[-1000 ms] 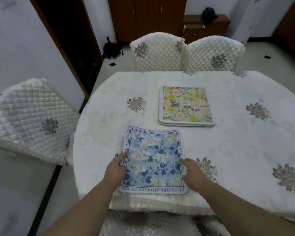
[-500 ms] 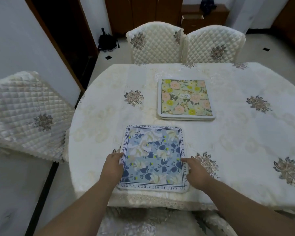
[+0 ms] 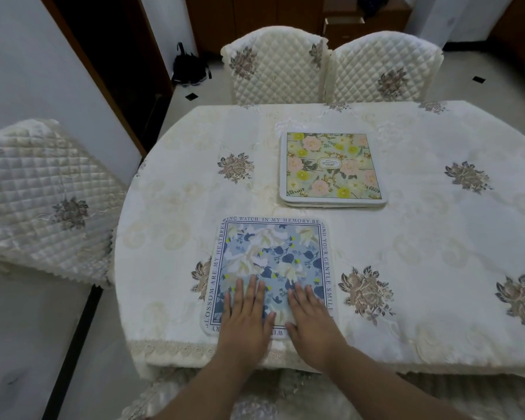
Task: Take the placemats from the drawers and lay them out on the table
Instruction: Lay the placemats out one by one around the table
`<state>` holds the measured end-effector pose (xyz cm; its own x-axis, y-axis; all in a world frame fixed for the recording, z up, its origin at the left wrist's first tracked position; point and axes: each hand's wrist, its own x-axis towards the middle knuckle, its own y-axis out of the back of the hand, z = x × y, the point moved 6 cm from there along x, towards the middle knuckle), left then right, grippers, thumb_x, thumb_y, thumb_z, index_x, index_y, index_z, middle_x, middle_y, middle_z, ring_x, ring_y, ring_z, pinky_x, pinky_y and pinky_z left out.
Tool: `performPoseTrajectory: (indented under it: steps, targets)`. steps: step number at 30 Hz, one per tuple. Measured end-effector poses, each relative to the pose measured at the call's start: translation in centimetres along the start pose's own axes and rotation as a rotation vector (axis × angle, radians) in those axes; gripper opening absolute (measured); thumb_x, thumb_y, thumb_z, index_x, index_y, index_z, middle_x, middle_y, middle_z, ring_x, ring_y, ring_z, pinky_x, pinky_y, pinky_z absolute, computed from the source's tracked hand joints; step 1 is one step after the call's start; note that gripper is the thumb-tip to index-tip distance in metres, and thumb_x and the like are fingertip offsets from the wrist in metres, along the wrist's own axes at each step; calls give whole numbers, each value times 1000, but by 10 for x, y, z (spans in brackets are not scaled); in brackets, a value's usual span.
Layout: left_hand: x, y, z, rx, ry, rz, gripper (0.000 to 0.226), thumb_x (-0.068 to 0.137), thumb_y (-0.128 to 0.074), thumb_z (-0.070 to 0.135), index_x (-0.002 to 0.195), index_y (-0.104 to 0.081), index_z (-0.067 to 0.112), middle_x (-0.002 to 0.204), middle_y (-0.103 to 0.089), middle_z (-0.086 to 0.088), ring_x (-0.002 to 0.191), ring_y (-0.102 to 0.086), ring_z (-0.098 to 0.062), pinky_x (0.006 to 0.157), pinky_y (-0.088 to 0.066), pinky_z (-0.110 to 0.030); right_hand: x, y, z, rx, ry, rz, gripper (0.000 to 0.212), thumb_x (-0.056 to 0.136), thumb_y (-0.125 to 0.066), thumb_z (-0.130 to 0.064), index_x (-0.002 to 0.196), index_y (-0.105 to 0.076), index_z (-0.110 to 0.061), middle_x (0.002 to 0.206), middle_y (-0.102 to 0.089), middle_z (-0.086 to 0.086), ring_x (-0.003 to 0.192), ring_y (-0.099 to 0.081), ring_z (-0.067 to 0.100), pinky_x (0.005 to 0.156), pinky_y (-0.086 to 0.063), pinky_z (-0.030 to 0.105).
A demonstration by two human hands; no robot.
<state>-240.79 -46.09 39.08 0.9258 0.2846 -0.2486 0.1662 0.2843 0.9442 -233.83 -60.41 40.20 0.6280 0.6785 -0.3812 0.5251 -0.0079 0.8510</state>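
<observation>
A blue floral placemat [image 3: 270, 256] with a border of printed words lies flat near the table's front edge. My left hand [image 3: 246, 313] and my right hand [image 3: 309, 313] rest side by side on its near half, palms down with straight fingers. Farther back, at the middle of the table [image 3: 422, 237], lies a small stack of placemats; the top one is a yellow-green floral placemat [image 3: 331, 168]. How many mats are under it I cannot tell.
The table wears a cream cloth with embroidered flowers. Two quilted chairs [image 3: 276, 68] [image 3: 385, 71] stand at the far side and another quilted chair [image 3: 43, 201] at the left. A wooden cabinet with an open drawer [image 3: 346, 21] stands at the back wall.
Both hands have moved from the blue placemat's left and right edges onto its top, now lying flat on its near half. The mat sits a little closer to the front edge.
</observation>
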Motion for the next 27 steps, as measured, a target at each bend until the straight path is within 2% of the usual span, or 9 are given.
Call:
performPoseTrajectory:
  steps: [3, 5, 9, 12, 14, 16, 19, 23, 27]
  targets:
    - [-5, -3, -10, 54, -40, 24, 67, 104, -7, 59, 159, 18, 29, 166, 27, 5, 152, 26, -20, 123, 10, -47, -7, -20, 12, -62, 26, 70, 66, 104, -10, -57, 158, 12, -28, 165, 20, -6, 150, 26, 13, 120, 7, 38]
    - [-9, -4, -22, 68, -37, 30, 68, 104, -8, 59, 159, 17, 28, 167, 24, 4, 153, 25, -19, 124, 7, -45, -11, -21, 20, -85, 35, 77, 66, 102, -5, -61, 157, 17, -31, 164, 23, -10, 150, 24, 11, 120, 9, 37]
    - [-14, 0, -45, 56, 34, 34, 69, 105, -8, 58, 160, 16, 23, 167, 24, 2, 153, 23, -17, 124, 7, -41, -20, -10, 32, -117, -9, 129, 67, 103, -7, -59, 155, 22, -29, 160, 34, -11, 147, 31, 10, 121, 10, 37]
    - [-15, 3, -47, 47, 28, 34, 70, 104, -5, 59, 159, 19, 22, 166, 25, 2, 152, 26, -14, 124, 5, -41, -24, -10, 41, -97, -41, 140, 68, 101, -2, -61, 157, 15, -28, 163, 27, -11, 149, 26, 9, 121, 7, 36]
    - [-16, 3, -49, 28, 48, 38, 71, 103, -4, 60, 158, 20, 21, 166, 26, 3, 151, 27, -13, 124, 6, -40, -26, -12, 54, -79, -86, 134, 68, 102, -8, -61, 158, 13, -28, 165, 23, -9, 151, 23, 10, 121, 9, 35]
    - [-17, 6, -56, 15, 103, 66, 73, 103, -5, 61, 160, 15, 20, 168, 20, 3, 153, 22, -11, 125, 3, -37, -29, -8, 64, -59, -115, 156, 69, 104, -15, -59, 158, 13, -26, 166, 20, -9, 151, 21, 11, 121, 12, 32]
    - [-15, 15, -65, -4, 157, 103, 74, 102, -6, 61, 161, 5, 17, 170, 7, 0, 155, 13, -11, 126, -1, -35, -29, -8, 69, -70, -107, 125, 69, 104, -14, -58, 156, 19, -27, 162, 28, -11, 148, 28, 8, 119, 18, 27]
    - [24, 42, -57, -92, 175, 171, 70, 103, -21, 52, 163, -3, 20, 170, -4, 4, 154, 1, -8, 123, 2, -30, -28, -8, 63, -48, -153, 157, 71, 102, -16, -60, 160, 6, -25, 168, 13, -5, 152, 20, 13, 122, 8, 33]
    - [55, 27, -37, -30, 87, 99, 69, 103, -6, 52, 161, 9, 17, 169, 11, 0, 154, 19, -14, 126, 6, -37, -5, 25, 56, 38, -198, 236, 65, 102, -28, -55, 157, -19, -23, 167, -9, 1, 154, 8, 17, 125, 1, 36]
